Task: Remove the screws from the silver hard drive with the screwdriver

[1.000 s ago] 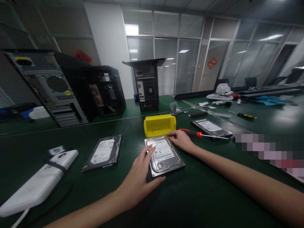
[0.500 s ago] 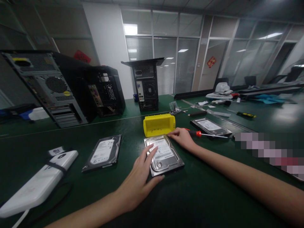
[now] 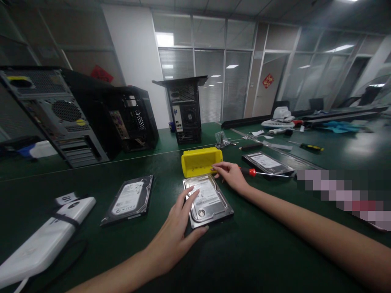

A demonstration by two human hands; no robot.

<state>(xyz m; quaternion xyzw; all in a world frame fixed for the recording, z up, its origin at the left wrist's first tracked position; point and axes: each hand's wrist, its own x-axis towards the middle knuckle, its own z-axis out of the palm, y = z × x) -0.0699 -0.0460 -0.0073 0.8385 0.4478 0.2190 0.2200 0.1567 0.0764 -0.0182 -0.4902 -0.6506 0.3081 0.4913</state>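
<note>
A silver hard drive [image 3: 210,203] lies label up on the green table, just in front of a yellow bin [image 3: 201,158] that has small bits inside. My left hand [image 3: 180,224] rests on the drive's left side, fingers spread, thumb at its front edge. At the bin's right front corner is my right hand [image 3: 230,175], its thumb and fingertips pinched together; whatever they hold is too small to name. A screwdriver [image 3: 253,172] with a red and black handle lies right beside that hand, its handle partly hidden.
Another hard drive [image 3: 130,197] lies left, a third [image 3: 269,163] right. A white power strip [image 3: 45,240] is at the near left. Computer cases [image 3: 185,110] stand behind. A yellow-black screwdriver [image 3: 311,147] and assorted parts lie at the back right.
My right hand has risen from the silver drive's top right corner to the front of the yellow bin, still pinched. My left hand stays on the drive. The view has shifted slightly.
</note>
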